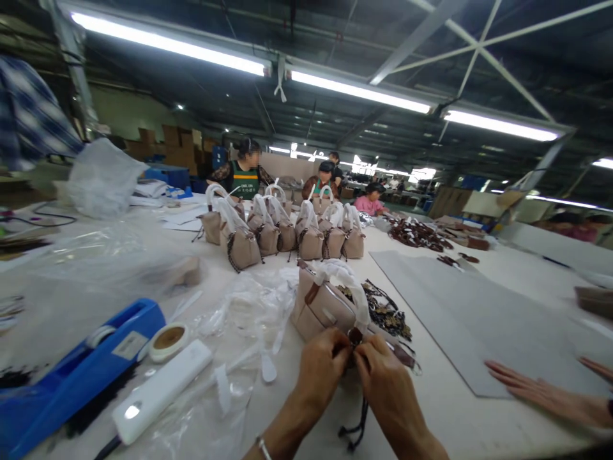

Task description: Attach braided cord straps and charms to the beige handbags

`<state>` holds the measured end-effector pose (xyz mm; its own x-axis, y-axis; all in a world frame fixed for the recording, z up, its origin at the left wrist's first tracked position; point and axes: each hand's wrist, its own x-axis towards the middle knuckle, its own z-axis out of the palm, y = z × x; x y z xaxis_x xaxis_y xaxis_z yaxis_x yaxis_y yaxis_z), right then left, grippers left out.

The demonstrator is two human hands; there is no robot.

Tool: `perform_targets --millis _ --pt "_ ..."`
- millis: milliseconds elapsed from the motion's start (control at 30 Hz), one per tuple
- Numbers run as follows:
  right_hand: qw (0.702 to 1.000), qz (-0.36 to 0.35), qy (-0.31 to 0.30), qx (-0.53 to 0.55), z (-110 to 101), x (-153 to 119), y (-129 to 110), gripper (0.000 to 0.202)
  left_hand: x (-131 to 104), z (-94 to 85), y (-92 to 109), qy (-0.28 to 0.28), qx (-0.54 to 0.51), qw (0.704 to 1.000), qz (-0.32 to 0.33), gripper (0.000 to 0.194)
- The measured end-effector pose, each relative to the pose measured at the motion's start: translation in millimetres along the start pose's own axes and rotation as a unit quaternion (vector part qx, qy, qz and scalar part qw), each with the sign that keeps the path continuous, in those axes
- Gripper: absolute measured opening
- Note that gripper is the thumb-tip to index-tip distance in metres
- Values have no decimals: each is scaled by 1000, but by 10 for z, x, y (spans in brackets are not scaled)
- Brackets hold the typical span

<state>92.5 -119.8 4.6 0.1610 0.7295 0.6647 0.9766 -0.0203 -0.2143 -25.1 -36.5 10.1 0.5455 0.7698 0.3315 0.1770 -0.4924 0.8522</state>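
A beige handbag (318,303) stands before me, its handle (352,281) wrapped in white padding. At its near end, my left hand (322,364) is closed in a pinch close to a small round brown piece (355,336). My right hand (385,374) pinches just to the right of it, fingertips nearly meeting the left ones. Whatever the fingers grip is hidden. Below them hangs a black cord (363,418) with knotted ends. Behind the handbag lies a pile of black cords with gold-coloured pieces (390,313).
Several beige handbags (311,239) stand further back. On the left are a blue tape dispenser (119,345), a tape roll (168,338), a white corded tool (163,390) and clear plastic (234,313). Another person's hand (536,386) rests by a grey sheet (460,319) at right.
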Motion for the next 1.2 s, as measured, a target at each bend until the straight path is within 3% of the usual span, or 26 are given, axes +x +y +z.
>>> perform_targets --millis 67,167,300,367,433,533,633,800,967,1067,1200 --pt "1000 -8 9 6 -16 4 -7 28 -22 -6 27 4 36 998 43 16" --pt "1000 15 10 23 -78 16 -31 20 -29 -15 39 9 -4 997 74 15" --pt "999 21 -11 41 -139 27 -32 18 -6 -7 16 -10 -150 988 27 10" --pt "998 16 -44 36 -160 40 -30 23 -9 3 4 -13 -168 986 16 12" --pt "996 22 -83 28 -189 66 -40 27 -28 13 -4 8 -106 993 60 16" --pt "990 41 -132 28 -252 128 -73 31 -70 20 -11 31 29 982 186 18" --pt "984 56 -161 56 -307 189 -92 29 -107 19 -10 32 42 971 234 19" --pt "981 60 -157 97 -283 197 -4 25 -124 -22 77 61 -123 980 144 20" --pt "982 51 -135 122 -210 182 152 20 -39 -38 95 71 -245 967 25 16" --pt "982 35 -131 132 -209 183 176 19 24 15 -25 64 -228 971 -38 11" --pt "985 22 -106 135 -199 144 150 23 36 63 -121 21 -131 990 -40 13"
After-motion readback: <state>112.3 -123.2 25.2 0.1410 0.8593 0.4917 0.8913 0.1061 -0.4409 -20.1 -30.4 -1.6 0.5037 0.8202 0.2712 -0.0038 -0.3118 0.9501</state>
